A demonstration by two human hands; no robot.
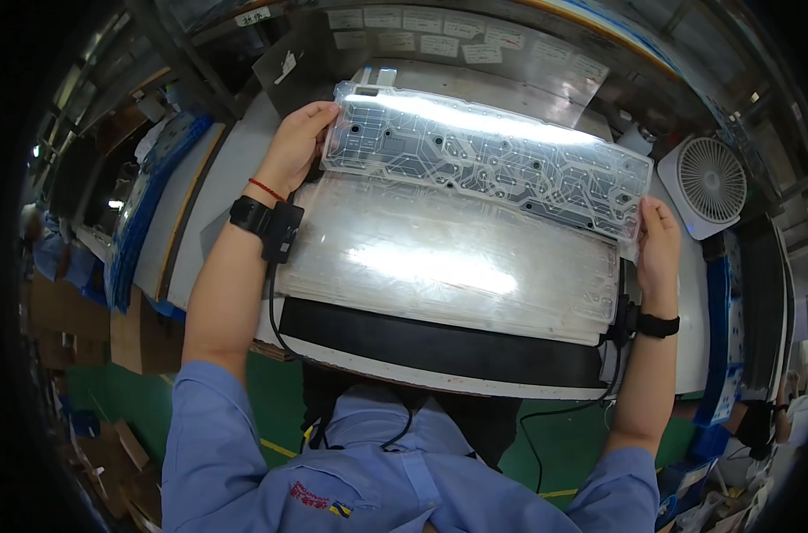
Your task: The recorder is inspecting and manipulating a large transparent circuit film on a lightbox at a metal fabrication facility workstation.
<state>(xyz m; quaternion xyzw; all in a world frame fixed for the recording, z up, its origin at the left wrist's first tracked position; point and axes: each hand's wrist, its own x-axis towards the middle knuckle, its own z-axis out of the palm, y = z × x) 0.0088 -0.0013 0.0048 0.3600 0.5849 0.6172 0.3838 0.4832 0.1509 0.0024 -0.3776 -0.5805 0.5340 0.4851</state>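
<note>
One keyboard membrane (488, 169) is pinched at both ends by left hand (297, 147) and right hand (659, 249); probably light, flexible, best held by edges.

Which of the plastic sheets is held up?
The sheet with line traces, its opposite ends in the left grip and right grip; the others lie in the stack nearer the person.

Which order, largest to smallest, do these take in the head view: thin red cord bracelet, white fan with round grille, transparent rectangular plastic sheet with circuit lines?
1. Transparent sheet
2. White fan
3. Red bracelet
</note>
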